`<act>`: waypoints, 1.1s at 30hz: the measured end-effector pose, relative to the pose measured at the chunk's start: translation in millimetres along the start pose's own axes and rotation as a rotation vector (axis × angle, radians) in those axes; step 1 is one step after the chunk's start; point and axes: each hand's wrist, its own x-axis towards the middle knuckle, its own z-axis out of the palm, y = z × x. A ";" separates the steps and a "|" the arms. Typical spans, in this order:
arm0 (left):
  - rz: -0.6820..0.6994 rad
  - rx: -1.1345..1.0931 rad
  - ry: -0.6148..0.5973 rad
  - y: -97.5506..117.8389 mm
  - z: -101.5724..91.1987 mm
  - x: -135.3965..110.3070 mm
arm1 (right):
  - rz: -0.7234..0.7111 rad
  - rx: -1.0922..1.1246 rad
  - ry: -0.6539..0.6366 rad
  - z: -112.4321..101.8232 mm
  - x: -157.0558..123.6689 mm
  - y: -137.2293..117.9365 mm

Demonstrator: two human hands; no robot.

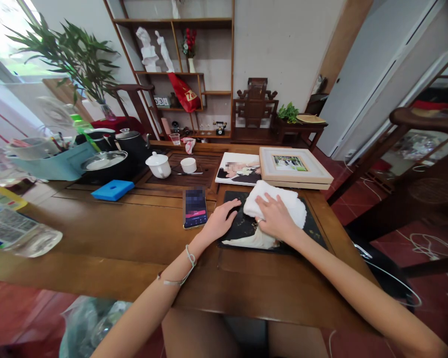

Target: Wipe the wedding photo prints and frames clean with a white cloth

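A dark photo print (313, 229) lies flat on the wooden table (127, 233) in front of me. My right hand (275, 217) lies flat with fingers spread on a folded white cloth (279, 201) that rests on the print. My left hand (221, 220) presses flat on the print's left edge, fingers stretched out. A smartphone (194, 207) with a lit screen lies just left of my left hand.
Behind the print lie another photo print (239, 169) and a framed picture (293, 166). A tea tray with a white teapot (159, 165) and cup (188, 164), a black kettle (132, 144), a blue box (112, 189) and a plastic bag (26, 238) occupy the left. A chair (425, 149) stands right.
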 end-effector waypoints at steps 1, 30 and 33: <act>-0.015 -0.013 0.008 -0.4 -0.9 0.5 | -0.020 -0.007 -0.024 -0.9 -4.0 -11.6; 0.121 0.037 -0.014 10.1 -0.4 -3.4 | 0.185 0.242 -0.002 -23.6 32.7 17.3; 0.100 0.044 -0.034 13.1 -2.4 -3.5 | 0.102 0.288 -0.012 -19.3 60.0 -6.5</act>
